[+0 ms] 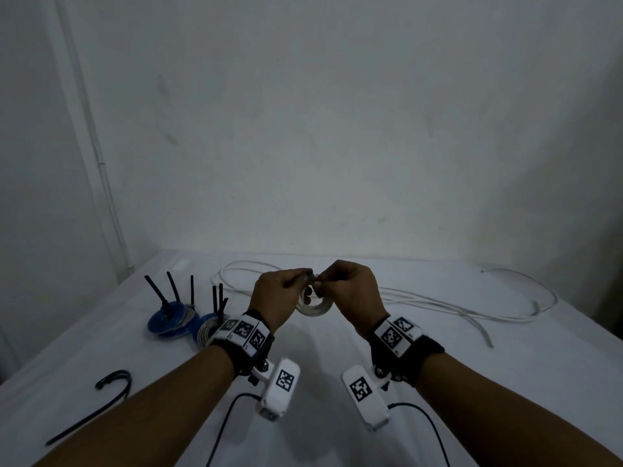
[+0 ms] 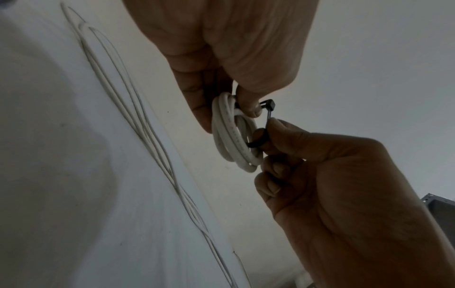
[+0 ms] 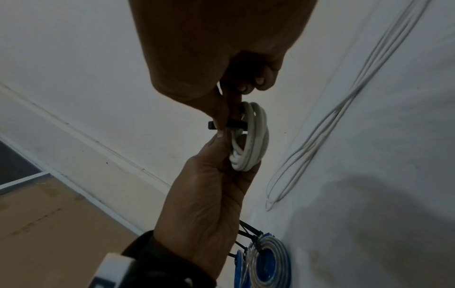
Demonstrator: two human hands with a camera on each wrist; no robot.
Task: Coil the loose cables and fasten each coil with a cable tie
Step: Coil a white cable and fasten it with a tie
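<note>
Hands (image 1: 279, 298) (image 1: 354, 294) above table (image 1: 438, 382), each grip pinching black cable tie (image 2: 267, 109) round white coil (image 2: 234, 136).

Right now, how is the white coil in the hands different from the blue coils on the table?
The white coil is held up in both hands; the blue coils lie on the table. Its black tie is being fitted; theirs stick up, already on. It is plain white; they are blue and silvery. All are wound round.

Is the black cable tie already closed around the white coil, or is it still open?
Closed as a loose loop: the black cable tie passes round the white coil, its tail through the head. Not yet tight.
</note>
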